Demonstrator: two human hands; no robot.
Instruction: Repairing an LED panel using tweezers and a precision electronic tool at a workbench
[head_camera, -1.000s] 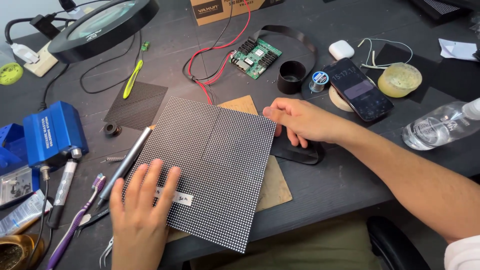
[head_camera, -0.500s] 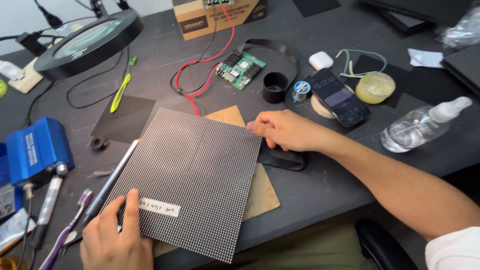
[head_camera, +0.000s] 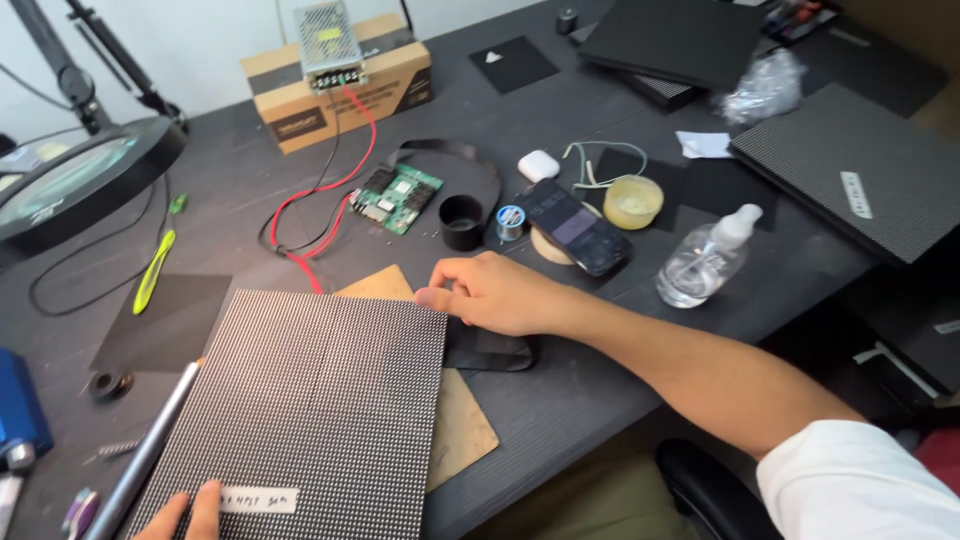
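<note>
Your dark desk (head_camera: 600, 390) holds a square dotted LED panel (head_camera: 310, 410) lying flat over a tan mat (head_camera: 465, 430). Your right hand (head_camera: 490, 295) rests at its upper right corner, fingers curled, fingertips touching the edge. Your left hand (head_camera: 190, 515) — mostly out of frame — presses the near edge; its grip can't be told.

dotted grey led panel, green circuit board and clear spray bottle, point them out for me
dotted grey led panel (head_camera: 310, 400), head view, middle of its dotted face
green circuit board (head_camera: 397, 197), head view, centre of the board
clear spray bottle (head_camera: 692, 268), head view, its clear body
</note>
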